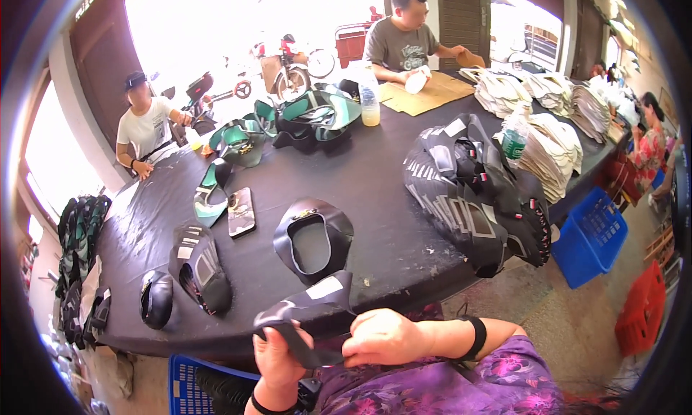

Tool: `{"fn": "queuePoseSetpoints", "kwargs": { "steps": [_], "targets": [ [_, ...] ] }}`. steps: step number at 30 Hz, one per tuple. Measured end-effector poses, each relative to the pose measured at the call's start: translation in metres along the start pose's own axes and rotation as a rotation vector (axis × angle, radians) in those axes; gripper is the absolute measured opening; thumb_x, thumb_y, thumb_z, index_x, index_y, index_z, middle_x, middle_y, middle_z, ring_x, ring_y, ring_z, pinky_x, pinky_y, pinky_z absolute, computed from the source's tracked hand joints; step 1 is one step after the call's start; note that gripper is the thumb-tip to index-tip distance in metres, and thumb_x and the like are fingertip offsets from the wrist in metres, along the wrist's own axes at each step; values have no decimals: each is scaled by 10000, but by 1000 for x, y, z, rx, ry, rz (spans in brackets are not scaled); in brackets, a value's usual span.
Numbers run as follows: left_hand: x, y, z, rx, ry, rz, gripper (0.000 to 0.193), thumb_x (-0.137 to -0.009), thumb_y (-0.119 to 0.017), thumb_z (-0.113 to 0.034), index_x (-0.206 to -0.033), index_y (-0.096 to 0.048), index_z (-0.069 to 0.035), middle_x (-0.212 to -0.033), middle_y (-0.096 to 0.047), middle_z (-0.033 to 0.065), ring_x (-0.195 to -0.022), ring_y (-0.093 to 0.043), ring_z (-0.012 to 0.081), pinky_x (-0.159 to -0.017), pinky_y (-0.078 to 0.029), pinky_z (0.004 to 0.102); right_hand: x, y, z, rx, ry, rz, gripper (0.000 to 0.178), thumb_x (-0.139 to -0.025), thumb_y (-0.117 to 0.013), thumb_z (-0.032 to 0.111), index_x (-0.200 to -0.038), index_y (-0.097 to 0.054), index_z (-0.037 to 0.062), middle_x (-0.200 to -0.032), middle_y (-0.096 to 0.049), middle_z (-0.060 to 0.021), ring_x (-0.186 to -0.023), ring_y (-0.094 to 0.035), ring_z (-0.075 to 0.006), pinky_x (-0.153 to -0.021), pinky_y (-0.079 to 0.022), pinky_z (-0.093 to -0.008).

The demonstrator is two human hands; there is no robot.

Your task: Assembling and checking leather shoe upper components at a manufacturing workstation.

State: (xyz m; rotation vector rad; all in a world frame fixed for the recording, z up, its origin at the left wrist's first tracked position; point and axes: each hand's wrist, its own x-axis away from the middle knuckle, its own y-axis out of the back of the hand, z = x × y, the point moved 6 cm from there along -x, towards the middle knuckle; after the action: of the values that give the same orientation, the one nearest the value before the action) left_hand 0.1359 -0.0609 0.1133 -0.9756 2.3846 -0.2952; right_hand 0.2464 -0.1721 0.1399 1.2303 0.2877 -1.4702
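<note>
Low in front of me, at the table's near edge, both hands grip a black shoe upper with a white label. My left hand is closed round its left end, thumb on top. My right hand pinches its right side, fingertips partly hidden. Just beyond lies a black ring-shaped shoe upper. To the left are a black upper with grey patterning, a small rounded black piece, a mobile phone and a green-and-black upper.
Black uppers are heaped on the table's right, with pale stacked pieces behind. Green-and-black uppers and a bottle stand farther back. Blue and red crates sit at right, another blue crate below left. Two people work across the table.
</note>
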Motion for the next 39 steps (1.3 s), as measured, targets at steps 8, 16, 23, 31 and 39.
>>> {"fn": "queuePoseSetpoints", "kwargs": {
  "steps": [8,16,23,31,39],
  "targets": [
    [-65,44,-71,254,-10,-464,327,-901,-451,-342,-1138,-526,-128,-805,-609,26,-634,-592,153,-585,-505,304,-22,12,-109,519,-181,178,484,-644,-700,198,-1056,-507,32,-1038,-518,-114,-997,-475,-307,-882,-382,-391],
    [-121,97,-30,290,-149,-261,373,-902,-453,-328,-1148,-480,-49,-1097,-558,65,-992,-543,203,-882,-425,368,-31,17,-124,279,-230,217,304,-568,-724,154,-818,-578,60,-847,-583,-89,-877,-525,-285,-788,-407,-387],
    [-91,24,93,662,249,69,364,-934,-364,-260,-1220,-422,-42,-1228,-468,124,-1139,-441,262,-998,-325,392,-32,66,-68,-193,-346,-195,326,-623,-710,76,-897,-549,3,-866,-566,-89,-794,-555,-203,-728,-443,-318],
    [-47,-32,152,-357,12,388,305,-837,-491,-129,-1128,-502,-40,-1133,-533,122,-1056,-492,263,-924,-355,406,22,11,-53,119,-190,193,426,-558,-737,282,-810,-552,-8,-864,-557,-125,-840,-552,-313,-734,-439,-384],
    [-30,-7,173,-383,116,482,313,-832,-505,-132,-1132,-500,-44,-1126,-535,123,-1047,-495,263,-932,-342,400,33,2,-24,201,-81,-200,526,-757,-515,550,-856,-475,35,-1001,-436,-213,-739,-526,-362,-610,-452,-404]
  ]
}}
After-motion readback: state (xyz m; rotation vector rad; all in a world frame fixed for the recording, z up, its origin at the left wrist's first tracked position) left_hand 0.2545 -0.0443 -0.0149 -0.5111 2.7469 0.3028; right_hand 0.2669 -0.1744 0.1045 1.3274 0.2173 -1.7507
